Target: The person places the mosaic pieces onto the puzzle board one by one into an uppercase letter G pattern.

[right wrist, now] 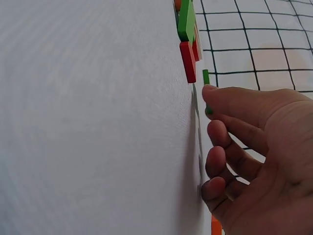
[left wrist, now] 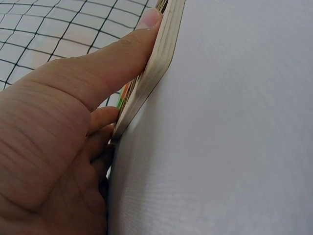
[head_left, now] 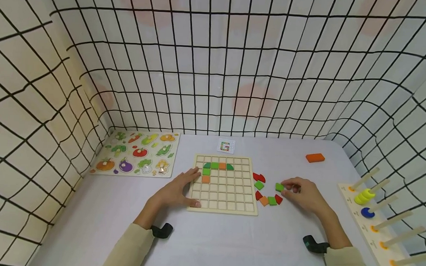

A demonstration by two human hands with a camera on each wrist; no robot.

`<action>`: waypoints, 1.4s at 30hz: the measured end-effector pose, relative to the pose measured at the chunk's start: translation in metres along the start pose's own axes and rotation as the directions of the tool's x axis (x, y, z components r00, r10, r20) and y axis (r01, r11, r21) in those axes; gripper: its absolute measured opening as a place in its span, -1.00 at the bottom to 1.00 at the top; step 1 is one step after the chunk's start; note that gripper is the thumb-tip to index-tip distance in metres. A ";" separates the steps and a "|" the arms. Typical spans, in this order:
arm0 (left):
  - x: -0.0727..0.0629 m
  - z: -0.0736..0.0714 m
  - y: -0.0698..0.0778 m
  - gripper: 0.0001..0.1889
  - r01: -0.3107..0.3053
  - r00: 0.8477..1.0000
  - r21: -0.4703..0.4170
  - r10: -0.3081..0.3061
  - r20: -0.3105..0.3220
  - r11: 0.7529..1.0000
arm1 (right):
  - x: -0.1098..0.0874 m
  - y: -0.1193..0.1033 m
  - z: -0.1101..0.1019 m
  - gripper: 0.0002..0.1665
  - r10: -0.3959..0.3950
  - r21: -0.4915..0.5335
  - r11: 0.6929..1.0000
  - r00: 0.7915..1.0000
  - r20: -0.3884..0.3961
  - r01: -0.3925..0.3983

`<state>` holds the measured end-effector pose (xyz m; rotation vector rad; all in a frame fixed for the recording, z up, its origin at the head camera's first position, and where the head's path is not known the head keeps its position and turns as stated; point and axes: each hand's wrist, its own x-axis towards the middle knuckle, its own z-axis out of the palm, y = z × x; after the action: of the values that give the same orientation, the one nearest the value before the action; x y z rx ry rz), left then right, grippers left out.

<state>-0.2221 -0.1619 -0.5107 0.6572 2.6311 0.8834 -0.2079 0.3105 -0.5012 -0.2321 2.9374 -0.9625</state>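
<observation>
A wooden grid board (head_left: 228, 191) lies in front of me, with several green and orange tiles set in its upper left cells. My left hand (head_left: 177, 191) rests on the board's left side, its thumb (left wrist: 120, 54) over the near corner and its fingers spread along the edge. Between thumb and fingertips, my right hand (head_left: 304, 194) pinches a green square tile (head_left: 279, 187), seen edge-on in the right wrist view. Just left of that hand are loose tiles: red pieces (head_left: 259, 177), green squares (head_left: 258, 185) and an orange square (head_left: 264, 200).
A small pattern card (head_left: 226, 146) lies behind the board. At the back left is a vegetable puzzle (head_left: 133, 153). An orange block (head_left: 315, 157) sits at the back right, and a peg stand (head_left: 367, 231) with rings runs along the right edge. Black netting surrounds the table.
</observation>
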 end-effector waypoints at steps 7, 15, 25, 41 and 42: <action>-0.002 0.001 -0.002 0.17 0.000 1.000 -0.006 0.000 -0.006 1.000 | 0.004 -0.015 0.001 -0.63 -0.017 0.006 1.000 1.000 -0.017 0.018; -0.004 -0.001 -0.001 0.17 0.014 1.000 -0.006 -0.014 -0.001 1.000 | 0.013 -0.042 0.010 -0.63 -0.009 0.043 0.999 1.000 0.004 0.009; -0.002 -0.001 -0.001 0.17 0.013 1.000 -0.007 -0.013 0.002 1.000 | 0.025 -0.082 0.028 -0.67 -0.064 0.116 0.991 0.997 0.031 0.060; -0.001 0.000 0.001 0.17 0.011 1.000 -0.009 -0.011 -0.004 1.000 | 0.040 -0.132 0.072 -0.68 -0.220 0.191 0.962 0.969 0.109 0.197; -0.001 -0.001 0.001 0.17 0.012 1.000 -0.009 -0.012 -0.004 1.000 | 0.041 -0.135 0.074 -0.69 -0.226 0.191 0.961 0.967 0.116 0.202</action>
<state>-0.2213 -0.1619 -0.5095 0.6378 2.6298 0.8940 -0.2243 0.1534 -0.4810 -0.5935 2.7220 -1.1768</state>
